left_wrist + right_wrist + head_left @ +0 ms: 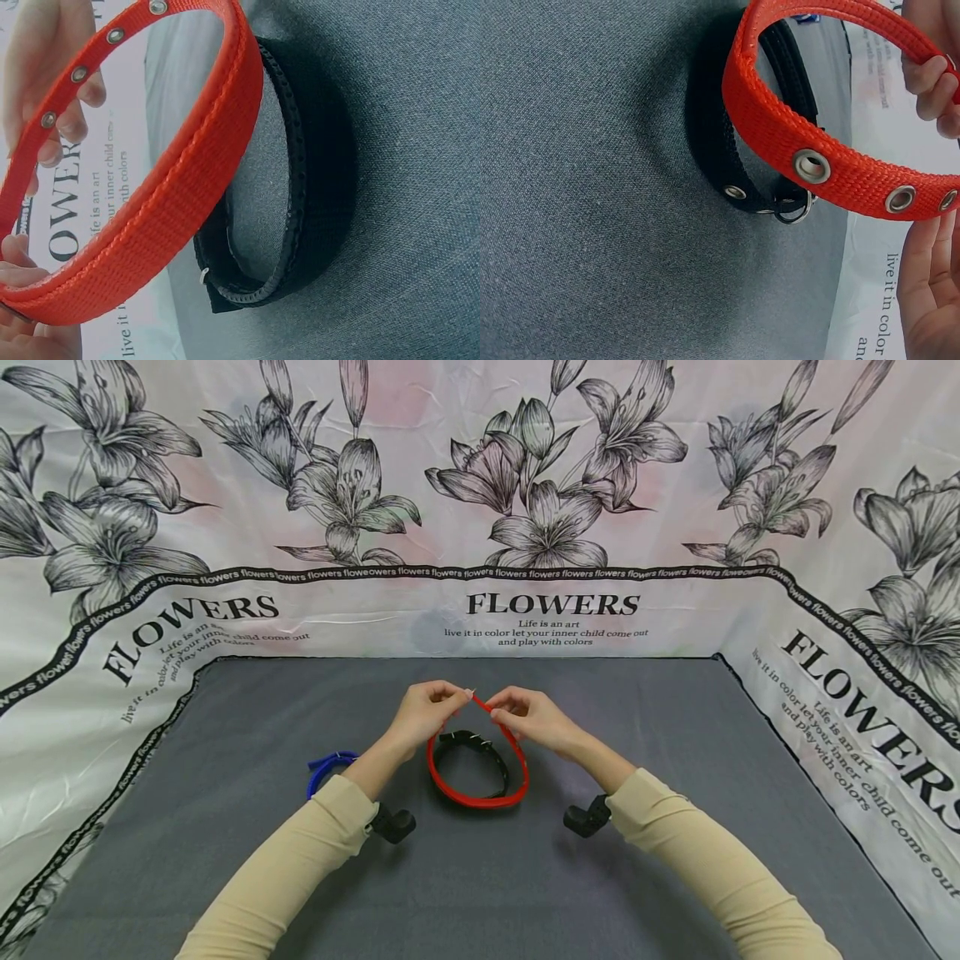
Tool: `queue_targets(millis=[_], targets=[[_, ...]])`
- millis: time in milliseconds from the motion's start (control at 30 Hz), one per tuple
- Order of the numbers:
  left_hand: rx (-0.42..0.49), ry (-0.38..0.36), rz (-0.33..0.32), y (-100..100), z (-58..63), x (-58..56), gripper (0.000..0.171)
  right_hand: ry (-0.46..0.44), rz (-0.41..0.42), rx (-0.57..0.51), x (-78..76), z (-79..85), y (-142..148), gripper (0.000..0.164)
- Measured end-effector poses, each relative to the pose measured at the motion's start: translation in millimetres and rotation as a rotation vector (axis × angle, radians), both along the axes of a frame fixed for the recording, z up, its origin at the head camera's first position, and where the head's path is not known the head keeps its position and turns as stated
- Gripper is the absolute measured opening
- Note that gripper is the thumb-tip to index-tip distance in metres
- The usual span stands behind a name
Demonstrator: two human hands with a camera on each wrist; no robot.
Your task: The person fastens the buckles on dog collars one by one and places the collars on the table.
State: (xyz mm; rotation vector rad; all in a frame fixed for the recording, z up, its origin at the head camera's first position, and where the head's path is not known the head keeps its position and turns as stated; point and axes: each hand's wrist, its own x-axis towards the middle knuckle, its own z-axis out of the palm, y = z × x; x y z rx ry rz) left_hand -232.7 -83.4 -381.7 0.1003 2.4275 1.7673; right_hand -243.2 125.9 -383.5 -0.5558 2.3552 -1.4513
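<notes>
Both hands hold a red dog collar (480, 802) up in a loop above the table. My left hand (427, 717) pinches its buckle end, where a bit of metal shows at the fingertips. The free end, with several metal eyelets (811, 166), runs to my right hand (538, 720), whose thumb and fingers pinch the strap. Behind the red loop, a black collar (322, 172) lies curled on the table; its metal ring (795, 217) shows in the right wrist view. To the left, a blue collar (324, 770) is partly hidden by my left forearm.
Grey cloth (480, 893) covers the table. A white flower-printed curtain (360, 610) stands along the back and both sides. Black wrist cameras (395, 823) sit under both cuffs.
</notes>
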Motion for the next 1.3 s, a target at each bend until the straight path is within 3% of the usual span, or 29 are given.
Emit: queue_targets(millis=[200, 533, 1000, 1300], targets=[[-0.003, -0.012, 0.001, -0.3, 1.1, -0.3, 0.025, 0.018, -0.002, -0.008, 15.2, 20.1, -3.3, 0.025], [0.006, -0.024, -0.012, -0.6, 1.8, -0.6, 0.035, 0.053, 0.000, -0.022, 16.1, 19.8, -3.0, 0.022], [-0.012, -0.023, -0.032, -2.3, 3.1, -0.4, 0.021, 0.069, -0.010, -0.008, 18.3, 22.3, -2.9, 0.019], [-0.046, 0.021, -0.052, -0.5, 4.6, 0.0, 0.023, 0.074, -0.010, -0.006, 18.4, 24.6, -7.6, 0.022]])
